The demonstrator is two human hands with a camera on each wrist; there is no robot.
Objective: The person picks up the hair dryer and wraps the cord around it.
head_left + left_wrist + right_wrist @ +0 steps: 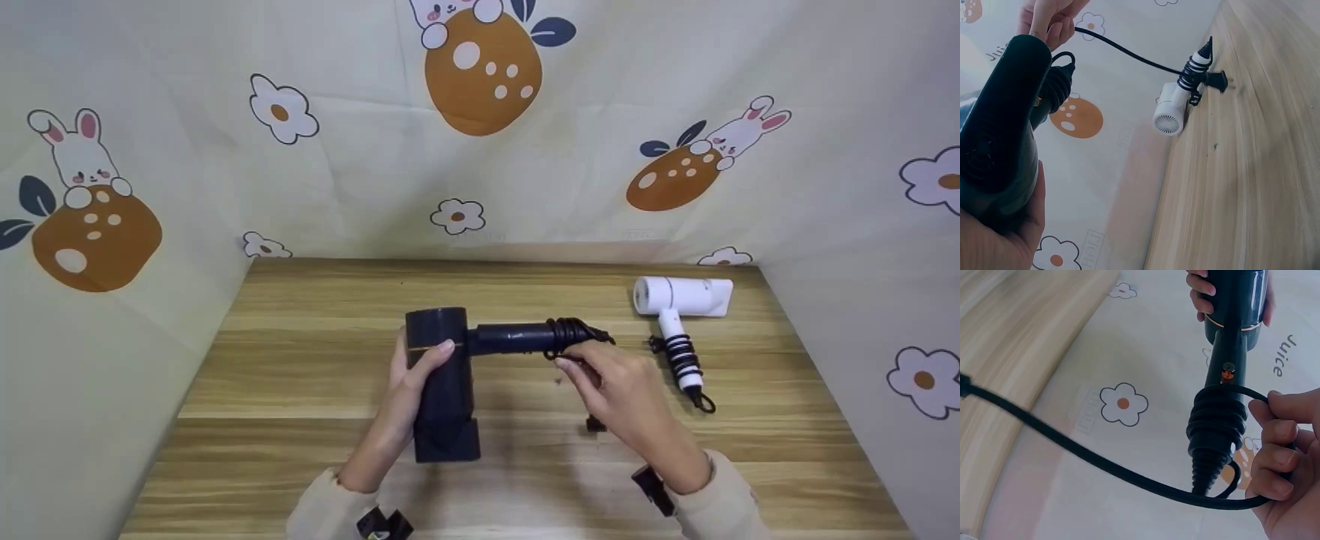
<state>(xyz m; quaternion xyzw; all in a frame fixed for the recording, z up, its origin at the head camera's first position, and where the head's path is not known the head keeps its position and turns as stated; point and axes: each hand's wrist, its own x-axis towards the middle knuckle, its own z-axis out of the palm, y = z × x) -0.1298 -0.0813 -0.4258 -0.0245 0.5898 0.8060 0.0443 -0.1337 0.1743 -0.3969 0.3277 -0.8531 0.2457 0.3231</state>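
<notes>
A black hair dryer [444, 390] is held above the table by my left hand [409, 382], its thumb across the barrel and the fingers behind it. The dryer's handle [514, 338] points right, with several turns of black cord [1216, 419] wound round its end. My right hand [619, 382] pinches the cord between thumb and index finger beside the windings, the other fingers curled over it. From that hand the loose cord end [1100, 464] runs off, and its plug [1217, 81] dangles below the hand.
A white hair dryer [686, 296] lies at the back right of the wooden table [300, 337], black cord wrapped round its handle. A patterned cloth [360, 172] with rabbits and flowers stands behind and at both sides.
</notes>
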